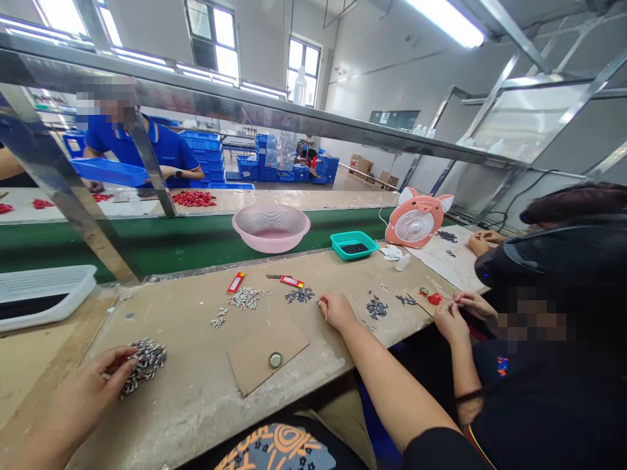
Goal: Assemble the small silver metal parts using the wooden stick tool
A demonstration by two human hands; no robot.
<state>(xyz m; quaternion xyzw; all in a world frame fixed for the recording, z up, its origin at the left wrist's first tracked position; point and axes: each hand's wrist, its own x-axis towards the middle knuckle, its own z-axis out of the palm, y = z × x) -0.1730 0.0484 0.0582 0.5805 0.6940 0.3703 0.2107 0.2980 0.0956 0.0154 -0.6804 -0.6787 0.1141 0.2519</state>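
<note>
My left hand (91, 395) is at the edge of a pile of small silvery and dark pieces (151, 359), with thumb and index finger drawn together against it; what lies between the fingertips is too small to make out. My right hand (339, 313) is closed in a pinch on a thin wooden stick (326, 315), just right of a pile of small dark grey pieces (300, 295). Between the hands lies a cardboard piece (249, 365) with a bottle-cap-like round item (275, 360) on it. Beyond it is a heap of small silvery pieces (245, 298).
Two small red-and-yellow packets (236, 282) lie behind the heaps. Farther back stand a pink basket (272, 238), a green tray (353, 251) and a pink pig-shaped fan (416, 225). A co-worker's hands (453, 320) work at my right. A metal shelf frame (294, 117) crosses above.
</note>
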